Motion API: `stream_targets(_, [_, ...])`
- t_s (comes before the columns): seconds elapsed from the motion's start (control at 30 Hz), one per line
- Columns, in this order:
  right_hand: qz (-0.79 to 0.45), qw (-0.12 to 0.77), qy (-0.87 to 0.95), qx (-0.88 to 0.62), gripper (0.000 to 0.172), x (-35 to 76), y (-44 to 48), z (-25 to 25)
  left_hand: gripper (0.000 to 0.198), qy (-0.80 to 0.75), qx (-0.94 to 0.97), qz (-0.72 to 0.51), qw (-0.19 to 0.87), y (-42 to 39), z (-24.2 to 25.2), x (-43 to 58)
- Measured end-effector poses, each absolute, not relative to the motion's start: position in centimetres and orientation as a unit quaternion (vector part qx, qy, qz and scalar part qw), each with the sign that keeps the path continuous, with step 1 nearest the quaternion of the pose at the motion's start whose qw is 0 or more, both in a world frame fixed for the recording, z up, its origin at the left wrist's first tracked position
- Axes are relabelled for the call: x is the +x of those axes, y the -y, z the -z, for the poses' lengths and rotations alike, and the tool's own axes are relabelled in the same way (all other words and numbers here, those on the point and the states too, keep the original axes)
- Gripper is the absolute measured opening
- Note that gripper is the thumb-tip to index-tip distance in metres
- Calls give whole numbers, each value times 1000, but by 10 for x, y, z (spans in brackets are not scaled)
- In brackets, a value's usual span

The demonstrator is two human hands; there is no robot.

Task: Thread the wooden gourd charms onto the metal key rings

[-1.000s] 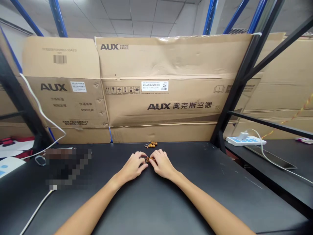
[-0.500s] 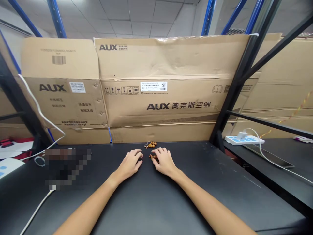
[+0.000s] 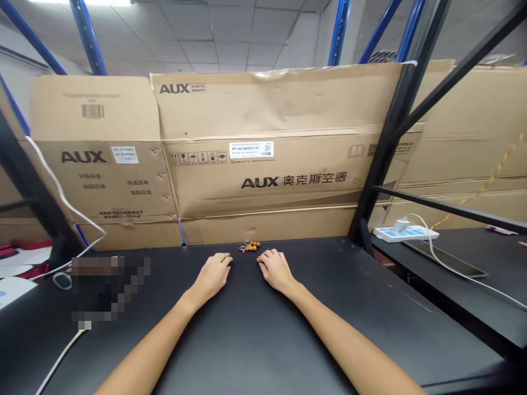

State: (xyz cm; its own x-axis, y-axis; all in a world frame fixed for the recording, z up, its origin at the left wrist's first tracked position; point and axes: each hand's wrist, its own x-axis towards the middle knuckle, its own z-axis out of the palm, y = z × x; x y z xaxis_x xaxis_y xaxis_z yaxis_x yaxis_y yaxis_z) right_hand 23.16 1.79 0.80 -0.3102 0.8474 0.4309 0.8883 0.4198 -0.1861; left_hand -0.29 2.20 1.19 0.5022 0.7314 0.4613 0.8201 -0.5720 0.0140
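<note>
I'm getting bright, even light, with a white ceiling lamp (image 3: 82, 1) blown out at upper left. A soft sheen greys the black tabletop (image 3: 255, 340). My wide view slants the black rack post (image 3: 389, 142); the left AUX carton's (image 3: 107, 170) fine print smears, and coarse pixel blocks (image 3: 99, 288) mask one patch.

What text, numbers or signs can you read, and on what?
"AUX": large cardboard panel, upper left
"AUX": same panel, lower middle
"奥克斯空调": beside it
"KFR-46G/BpR3AES1(B1)": white label, same panel
"25": same label
"AUX": left cardboard panel
"快递面单": same left panel
"粘贴区域": below it
Signs: handling pictograms and open book symbol, large panel
Too small or blurred: remaining print, including the left sticker
</note>
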Motion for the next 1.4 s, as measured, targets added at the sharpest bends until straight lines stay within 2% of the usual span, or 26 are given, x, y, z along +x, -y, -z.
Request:
stream_targets(0.2, [66, 241, 794, -554, 20, 230, -21, -6, 41, 466, -867, 153, 89, -48, -9, 33])
stream_targets(0.4, [90, 256, 777, -568, 16, 233, -20, -10, 34, 424, -887, 163, 83, -44, -13, 45])
stream_targets(0.5, [109, 287, 798, -519, 25, 230, -14, -13, 29, 375, -906, 189, 57, -19, -14, 35])
stream_targets(0.57, [96, 290, 836, -457, 28, 226, -9, -13, 28, 370, -907, 197, 36, 1, -15, 26])
stream_targets(0.67, [66, 282, 868, -404, 17, 219, -3, -12, 30, 377, -903, 207, -5, 25, -21, 13])
stream_targets(0.77, [44, 281, 870, -403, 14, 215, 0, -11, 33, 383, -901, 202, -42, 36, -28, 5])
stream_targets(1.1, [-45, 333, 870, -361, 7, 203, 13, -15, 11, 388, -894, 222, -19, 30, -25, 6])
stream_targets(1.4, [-68, 355, 849, -384, 9, 203, 10, -12, 12, 387, -890, 236, -45, 29, -32, 5])
